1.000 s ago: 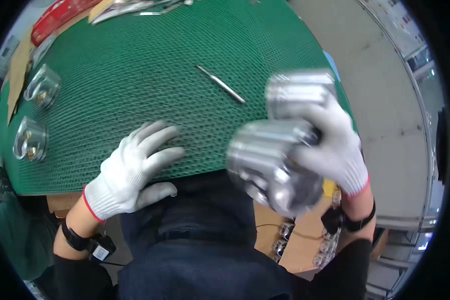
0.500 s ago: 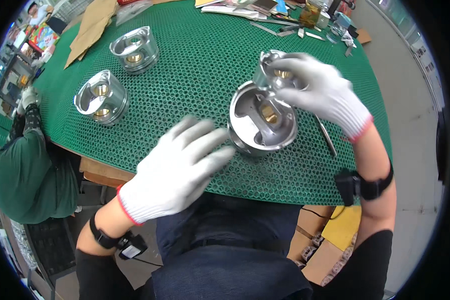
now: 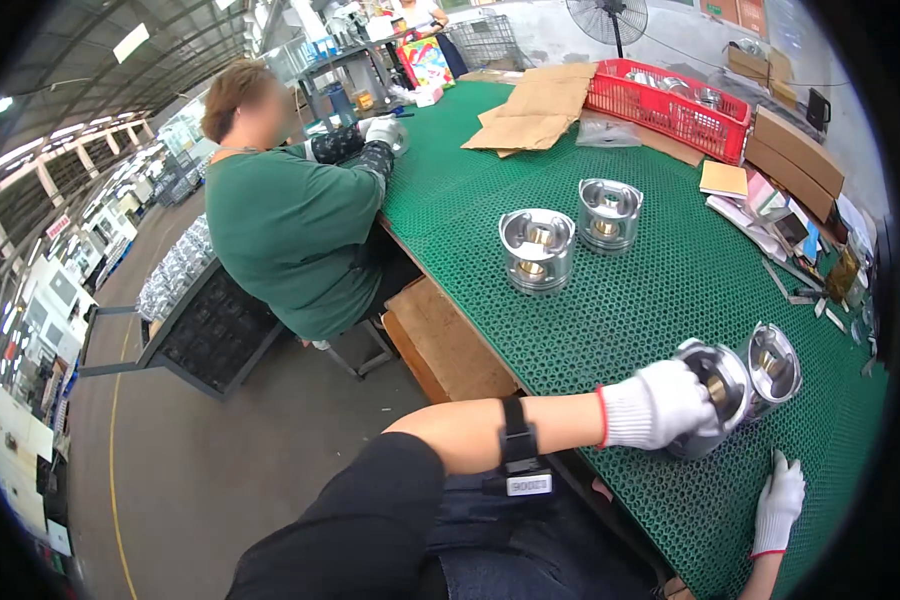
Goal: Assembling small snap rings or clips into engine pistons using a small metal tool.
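Observation:
My left hand point(image 3: 660, 405), in a white knit glove with a red cuff edge, grips the left rim of a silver metal piston point(image 3: 725, 380) at the mat's near right. Its fingers are bent over the rim and partly hidden. A second piston point(image 3: 773, 372) stands close behind it to the right, its brass-coloured bore showing. My right hand point(image 3: 782, 500), gloved alike, is low at the right on the green mat point(image 3: 610, 330). Its fingers close around a thin metal tool point(image 3: 773, 456), of which only a small dark end shows. Two more pistons point(image 3: 537, 250) point(image 3: 610, 215) stand upright farther off.
Brown cardboard sheets point(image 3: 545, 105) and a red plastic crate point(image 3: 670, 105) holding metal parts lie at the far side. Papers, a cardboard box point(image 3: 795, 160) and small tools line the right edge. A co-worker in a green shirt point(image 3: 290, 240) sits at the left with gloved hands on the table.
The view has swung left and up, bringing the co-worker and workshop in. My left hand has gone from hovering to gripping the near piston. My right hand has left the far piston for the mat.

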Available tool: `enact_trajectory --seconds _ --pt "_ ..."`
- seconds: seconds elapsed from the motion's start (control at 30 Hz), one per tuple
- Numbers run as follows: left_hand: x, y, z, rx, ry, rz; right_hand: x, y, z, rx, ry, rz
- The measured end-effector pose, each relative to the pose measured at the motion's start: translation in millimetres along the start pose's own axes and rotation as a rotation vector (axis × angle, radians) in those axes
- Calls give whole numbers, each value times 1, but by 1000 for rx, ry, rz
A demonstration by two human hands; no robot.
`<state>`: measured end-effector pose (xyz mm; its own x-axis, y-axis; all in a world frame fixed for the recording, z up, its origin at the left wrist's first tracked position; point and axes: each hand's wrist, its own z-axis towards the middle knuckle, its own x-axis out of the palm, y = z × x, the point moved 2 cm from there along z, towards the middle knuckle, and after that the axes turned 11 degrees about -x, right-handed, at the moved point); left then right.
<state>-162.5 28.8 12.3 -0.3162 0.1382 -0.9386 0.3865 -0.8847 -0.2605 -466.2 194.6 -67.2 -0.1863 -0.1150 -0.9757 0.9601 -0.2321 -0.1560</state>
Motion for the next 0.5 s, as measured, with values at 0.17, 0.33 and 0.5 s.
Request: enact_trajectory --seconds 0.17,0.33,0.5 --pt "-2 26 -70 -485 -257 -453 -2 -12 -31 84 40 -14" --pt "-19 28 -114 -849 -287 -734 -73 63 -35 270 -165 1060" --pt "30 49 -141 -810 -405 -606 -83 133 -60 425 85 1611"
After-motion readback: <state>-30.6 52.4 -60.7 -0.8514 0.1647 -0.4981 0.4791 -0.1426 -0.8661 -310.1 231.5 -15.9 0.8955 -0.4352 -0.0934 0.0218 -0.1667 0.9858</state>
